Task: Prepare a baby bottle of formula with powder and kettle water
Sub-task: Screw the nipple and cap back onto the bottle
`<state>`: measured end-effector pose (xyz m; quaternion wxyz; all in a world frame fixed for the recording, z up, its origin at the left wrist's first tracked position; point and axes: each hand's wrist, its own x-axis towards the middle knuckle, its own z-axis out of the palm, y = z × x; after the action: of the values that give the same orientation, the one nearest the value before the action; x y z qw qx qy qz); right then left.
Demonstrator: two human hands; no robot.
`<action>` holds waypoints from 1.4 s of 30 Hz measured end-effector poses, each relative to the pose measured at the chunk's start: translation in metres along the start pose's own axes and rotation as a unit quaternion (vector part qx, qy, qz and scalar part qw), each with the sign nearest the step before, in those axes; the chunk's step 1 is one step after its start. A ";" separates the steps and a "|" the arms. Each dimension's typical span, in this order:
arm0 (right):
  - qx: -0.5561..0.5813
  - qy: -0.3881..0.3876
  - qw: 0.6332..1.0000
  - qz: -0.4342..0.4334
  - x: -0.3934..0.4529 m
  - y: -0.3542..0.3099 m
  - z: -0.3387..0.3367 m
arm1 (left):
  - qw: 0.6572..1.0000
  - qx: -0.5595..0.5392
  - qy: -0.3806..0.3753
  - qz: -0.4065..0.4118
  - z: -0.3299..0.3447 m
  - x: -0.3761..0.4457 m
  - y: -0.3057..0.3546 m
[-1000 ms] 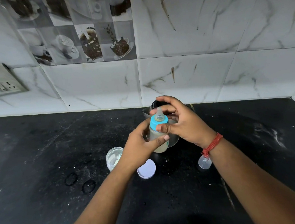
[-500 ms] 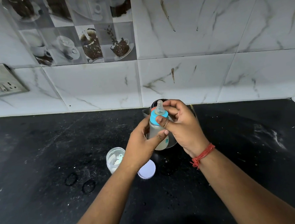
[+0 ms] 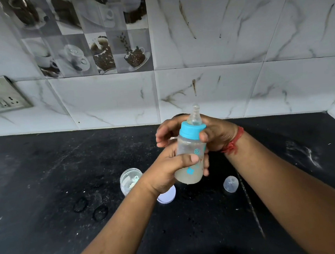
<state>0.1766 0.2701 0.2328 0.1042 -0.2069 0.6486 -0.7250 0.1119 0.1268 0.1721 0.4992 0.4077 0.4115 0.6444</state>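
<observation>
Head view, left hand [image 3: 166, 173] gripping baby bottle [image 3: 191, 155] body, right hand [image 3: 213, 133] pinching blue collar [image 3: 191, 129] above, clear cap [image 3: 230, 184] on counter [image 3: 46, 188] below-right.

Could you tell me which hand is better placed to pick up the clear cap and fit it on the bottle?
Right hand: cap lies on its side; left hand grips bottle.

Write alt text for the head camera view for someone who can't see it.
Two hands hold a baby bottle of cloudy liquid above a black counter: the left hand grips its body, the right hand its blue collar. A clear cap lies below.
</observation>
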 end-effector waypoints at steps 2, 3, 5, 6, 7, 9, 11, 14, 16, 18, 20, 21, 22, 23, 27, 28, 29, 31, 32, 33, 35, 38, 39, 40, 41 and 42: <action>0.077 -0.119 0.986 -0.087 0.006 -0.011 0.008 | 0.999 -0.046 -0.029 -0.003 0.003 0.002 0.003; 0.095 -0.136 0.982 -0.089 0.010 -0.010 0.011 | 0.998 -0.059 -0.036 -0.001 0.003 0.002 0.004; 0.035 -0.060 0.996 -0.053 0.016 0.001 0.009 | 0.998 -0.061 -0.019 0.009 0.001 0.001 0.005; -0.008 0.032 0.999 -0.042 0.015 0.007 0.007 | 0.999 -0.048 0.009 0.015 0.000 -0.001 0.007; -0.021 0.105 0.994 -0.029 0.015 0.012 0.006 | 0.998 -0.024 0.048 0.020 -0.002 -0.003 0.008; 0.002 0.192 0.981 -0.016 0.017 0.020 0.007 | 0.990 0.041 0.129 0.028 -0.004 -0.005 0.008; 0.009 0.272 0.962 -0.008 0.021 0.026 0.010 | 0.972 0.118 0.198 0.032 -0.007 -0.004 0.005; -0.023 0.375 0.926 0.021 0.024 0.037 0.014 | 0.933 0.225 0.280 0.027 -0.004 0.001 -0.005; -0.042 0.441 0.895 0.054 0.028 0.045 0.021 | 0.911 0.244 0.333 0.019 0.001 0.003 -0.013; -0.059 0.473 0.876 0.072 0.028 0.052 0.027 | 0.905 0.249 0.346 0.011 0.002 0.001 -0.020; -0.066 0.445 0.892 0.055 0.021 0.052 0.027 | 0.924 0.238 0.300 0.004 -0.005 -0.004 -0.019; -0.062 0.399 0.914 0.044 0.015 0.048 0.025 | 0.947 0.200 0.251 0.003 -0.010 -0.007 -0.016; -0.048 0.337 0.940 0.038 0.009 0.043 0.022 | 0.971 0.144 0.191 0.002 -0.014 -0.010 -0.012; -0.028 0.267 0.963 0.034 0.004 0.038 0.020 | 0.988 0.090 0.126 0.002 -0.017 -0.012 -0.008; 0.040 0.050 0.998 0.011 -0.001 0.019 0.016 | 0.995 -0.036 -0.093 -0.018 -0.008 -0.008 0.000; 0.042 0.028 0.999 0.007 0.001 0.014 0.018 | 0.990 -0.062 -0.127 -0.027 -0.005 -0.007 0.001; 0.040 0.015 0.999 0.003 0.003 0.011 0.021 | 0.984 -0.086 -0.152 -0.033 -0.003 -0.006 0.002; 0.020 0.046 0.999 -0.005 0.007 0.008 0.024 | 0.979 -0.119 -0.162 -0.042 -0.004 -0.004 0.004; 0.013 0.086 0.996 -0.014 0.008 0.010 0.025 | 0.981 -0.122 -0.148 -0.040 -0.006 -0.004 0.005; 0.010 0.131 0.991 -0.021 0.009 0.011 0.027 | 0.985 -0.114 -0.128 -0.034 -0.009 -0.004 0.006; -0.004 0.199 0.980 -0.027 0.010 0.014 0.029 | 0.994 -0.071 -0.081 -0.020 -0.013 -0.005 0.008; -0.042 0.253 0.966 -0.030 0.011 0.018 0.028 | 1.000 0.027 -0.008 0.005 -0.015 -0.004 0.010; -0.054 0.270 0.961 -0.024 0.012 0.019 0.027 | 0.998 0.057 0.018 0.011 -0.014 -0.004 0.011; -0.061 0.289 0.955 -0.020 0.012 0.021 0.026 | 0.996 0.079 0.048 0.012 -0.015 -0.003 0.011; -0.061 0.312 0.948 -0.018 0.013 0.024 0.025 | 0.992 0.100 0.081 0.013 -0.015 -0.001 0.009; -0.053 0.336 0.940 -0.020 0.014 0.026 0.025 | 0.985 0.130 0.115 0.017 -0.015 0.000 0.007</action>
<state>0.1717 0.2384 0.2110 -0.1451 0.0308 0.6789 -0.7191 0.0958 0.1239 0.1735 0.3806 0.3994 0.5388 0.6366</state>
